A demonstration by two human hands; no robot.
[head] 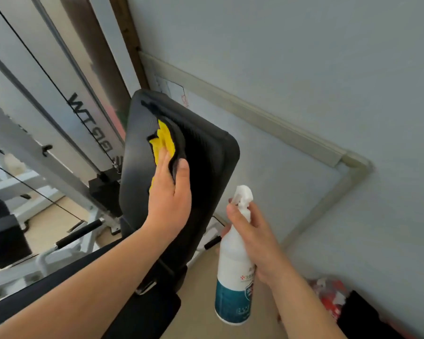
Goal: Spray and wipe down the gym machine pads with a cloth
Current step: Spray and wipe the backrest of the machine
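Note:
A black upright back pad [206,155] of the gym machine stands in the middle of the view. My left hand [170,194] presses a yellow cloth [163,140] flat against the pad's left half, thumb spread to the right. My right hand [252,238] grips the neck of a white spray bottle [233,285] with a teal lower label, held upright to the right of the pad, its nozzle [242,194] pointing up and left. A black seat pad [142,311] lies below my left forearm.
The white machine frame [47,167] with cables and black-gripped handles stands at the left. A pale wall [304,69] with a trunking strip rises close behind the pad. A red-and-white bag [328,294] and a black item sit on the floor at the lower right.

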